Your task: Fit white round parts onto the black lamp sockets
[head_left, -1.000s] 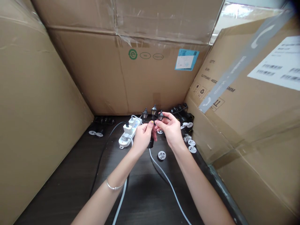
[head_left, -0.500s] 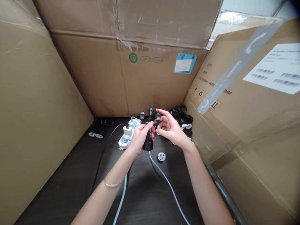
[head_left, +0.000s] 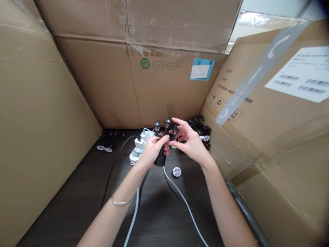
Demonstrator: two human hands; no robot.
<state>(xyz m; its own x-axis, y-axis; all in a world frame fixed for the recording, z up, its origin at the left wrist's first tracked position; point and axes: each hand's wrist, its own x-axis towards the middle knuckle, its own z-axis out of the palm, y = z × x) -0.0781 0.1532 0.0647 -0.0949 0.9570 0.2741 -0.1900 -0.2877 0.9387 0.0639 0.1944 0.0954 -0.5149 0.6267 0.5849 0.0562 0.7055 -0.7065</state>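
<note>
A small black model street lamp point(head_left: 160, 160) with three lanterns is in my left hand point(head_left: 152, 149), whose thumb and fingers close round its post below the arms. It leans a little to the right, its round base pointing down above the table. My right hand point(head_left: 192, 144) is beside the right-hand lantern point(head_left: 174, 130), index finger and thumb spread apart around it. Its other fingers are curled and partly hidden behind the lantern, so touch there is hard to make out. A round white-faced disc point(head_left: 176, 172) lies on the dark table point(head_left: 169, 212) below my hands.
A white power strip point(head_left: 134, 156) with plugged-in adapters stands left of the lamp. Pale cable point(head_left: 189, 207) and black cable point(head_left: 109, 178) cross the table. More black lamp parts point(head_left: 203, 127) lie at the back right, others at the back left. Cardboard boxes point(head_left: 164, 92) wall three sides.
The lamp has tilted, its top going right and its base slightly left, within my left hand. My right hand stays beside the right lantern with fingers spread.
</note>
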